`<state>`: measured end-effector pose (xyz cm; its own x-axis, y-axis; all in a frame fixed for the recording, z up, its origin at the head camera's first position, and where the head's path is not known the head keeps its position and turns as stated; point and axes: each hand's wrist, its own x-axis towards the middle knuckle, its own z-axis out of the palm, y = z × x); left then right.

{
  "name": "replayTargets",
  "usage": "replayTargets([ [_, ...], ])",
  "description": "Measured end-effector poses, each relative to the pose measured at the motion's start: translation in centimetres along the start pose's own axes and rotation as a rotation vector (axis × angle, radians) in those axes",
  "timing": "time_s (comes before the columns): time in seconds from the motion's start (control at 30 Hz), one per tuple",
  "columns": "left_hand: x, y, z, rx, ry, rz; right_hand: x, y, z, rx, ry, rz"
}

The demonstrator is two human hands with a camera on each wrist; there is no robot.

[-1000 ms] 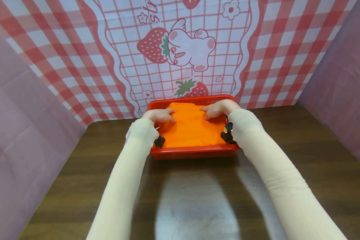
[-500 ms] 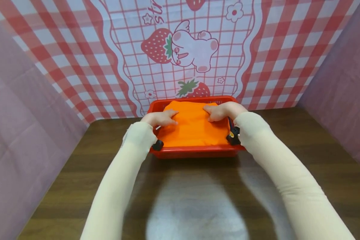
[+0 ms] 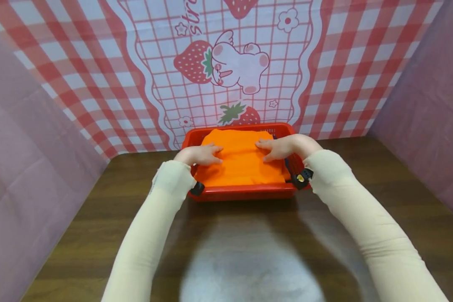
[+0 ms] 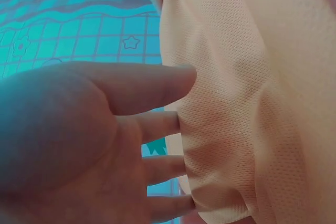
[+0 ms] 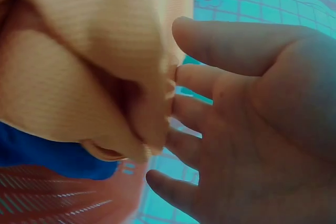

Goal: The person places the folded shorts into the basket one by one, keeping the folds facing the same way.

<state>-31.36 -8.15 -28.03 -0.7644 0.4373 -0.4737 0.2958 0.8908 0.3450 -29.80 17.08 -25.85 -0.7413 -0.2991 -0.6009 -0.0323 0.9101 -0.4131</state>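
Note:
An orange folded piece of mesh-textured fabric, perhaps a garment [image 3: 241,165], lies flat on top in a red plastic basket [image 3: 245,192]. My left hand [image 3: 203,155] reaches over the left side of the fabric, fingers extended and spread. In the left wrist view, its thumb and fingertips lie right at the edge of the fabric [image 4: 220,103]. On the other side, my right hand [image 3: 283,147] has its fingers stretched over the fabric's right edge. The right wrist view shows those fingers straight beside the fabric [image 5: 121,35], partly hidden behind it. Neither hand grips anything.
Blue cloth [image 5: 58,153] shows beneath the orange fabric, against the slotted basket wall. The basket stands at the back of a dark wooden table [image 3: 98,218], close to a checked strawberry-print backdrop [image 3: 234,71]. Pink cloth walls [image 3: 26,159] flank both sides.
The right hand has shifted outward to the right and a little toward me. Fingers of both hands look more spread over the fabric. The basket stays in place; the view shifts slightly.

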Motion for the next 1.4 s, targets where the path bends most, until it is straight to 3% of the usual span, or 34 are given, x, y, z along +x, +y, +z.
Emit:
replayTargets([
  [0.23, 0.2, -0.1, 0.4, 0.014, -0.061, -0.012, 1.2, 0.3, 0.7, -0.160, -0.030, -0.122],
  [0.53, 0.2, 0.1, 0.6, 0.022, -0.071, 0.007, 0.7, 0.4, 0.3, -0.179, -0.015, -0.092],
  [0.73, -0.3, 0.0, 1.0, -0.033, -0.082, 0.008, 0.4, 0.9, 0.6, -0.144, -0.018, -0.098],
  [1.13, -1.6, -0.5, 0.7, -0.068, -0.044, 0.056, -0.2, 0.9, 0.4, -0.161, 0.019, -0.149],
  [1.3, -2.0, -1.0, 1.6, -0.108, 0.044, 0.040, -0.3, 1.2, 1.0, -0.197, 0.092, -0.199],
  [1.4, -2.4, -1.1, 2.6, -0.088, 0.103, 0.070, -0.3, 1.5, 1.9, -0.258, 0.174, -0.234],
])
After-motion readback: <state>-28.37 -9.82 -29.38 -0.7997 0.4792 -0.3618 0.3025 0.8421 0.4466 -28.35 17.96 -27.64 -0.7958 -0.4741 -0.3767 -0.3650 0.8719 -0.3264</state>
